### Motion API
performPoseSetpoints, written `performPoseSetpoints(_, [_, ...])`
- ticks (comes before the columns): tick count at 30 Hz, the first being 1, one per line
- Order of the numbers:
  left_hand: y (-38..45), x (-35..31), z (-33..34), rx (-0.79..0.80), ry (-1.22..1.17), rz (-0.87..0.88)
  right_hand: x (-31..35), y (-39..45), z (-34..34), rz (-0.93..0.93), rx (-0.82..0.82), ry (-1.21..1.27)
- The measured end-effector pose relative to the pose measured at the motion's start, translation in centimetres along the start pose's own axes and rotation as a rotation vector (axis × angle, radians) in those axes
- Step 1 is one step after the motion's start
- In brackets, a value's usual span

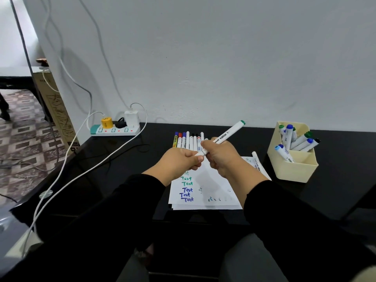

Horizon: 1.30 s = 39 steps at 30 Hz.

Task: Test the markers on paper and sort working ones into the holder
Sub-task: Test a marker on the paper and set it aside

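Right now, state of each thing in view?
Left hand: grips marker's near end.
Right hand: grips barrel.
Green-tipped marker: held above paper, tilted.
Paper: written on, "Test" lines.
Holder: several markers inside.
Marker row: lying on table.
Power strip: plugs in.

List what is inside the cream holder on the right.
The cream holder has capped white markers leaning in its back compartment, with blue, green and one dark cap, and one blue-capped marker in front. Their lower ends are hidden by the walls, so an exact count is uncertain.
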<state>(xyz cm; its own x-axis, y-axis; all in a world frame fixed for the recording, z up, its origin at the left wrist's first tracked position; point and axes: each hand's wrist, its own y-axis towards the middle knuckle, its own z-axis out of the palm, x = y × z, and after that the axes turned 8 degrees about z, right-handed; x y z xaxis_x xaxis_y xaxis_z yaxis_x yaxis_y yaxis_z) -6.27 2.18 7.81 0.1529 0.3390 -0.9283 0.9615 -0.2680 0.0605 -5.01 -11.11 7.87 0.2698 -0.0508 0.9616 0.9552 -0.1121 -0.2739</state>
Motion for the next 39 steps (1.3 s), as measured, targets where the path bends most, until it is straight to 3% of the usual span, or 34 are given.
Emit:
performPoseSetpoints(2, [0.3,0.2,-0.1,-0.017,0.004,0.009,0.0,0.4,0.3,0.031,-0.015,0.007])
performPoseSetpoints(6, [0.3,0.4,-0.7,0.093,-0.078,-0.068,-0.4,1.0,-0.5,0.031,0.135,0.037])
performPoseSetpoints(10, [0.7,1.3,-0.2,-0.011,0.137,0.007,-0.6,1.8,0.7,0.118,-0.049,0.016])
performPoseSetpoints(13, [0.3,2.5,-1.0,-0.083,0.327,0.015,-0.3,3.4,-1.5,0.184,-0.224,0.202])
performPoseSetpoints(19, [0.6,5.0,-2.3,-0.143,0.319,-0.05,-1.5,4.3,-3.4,0.238,-0.121,0.123])
performPoseSetpoints(31, [4.3,10.7,-0.3,-0.155,0.656,-0.083,-2.8,8.5,-1.0,-0.012,-0.209,-0.129])
performPoseSetpoints(39, [4.7,12.8,-0.1,-0.123,0.642,-0.082,-5.2,10.8,-0.9,-0.145,-0.242,-0.215])
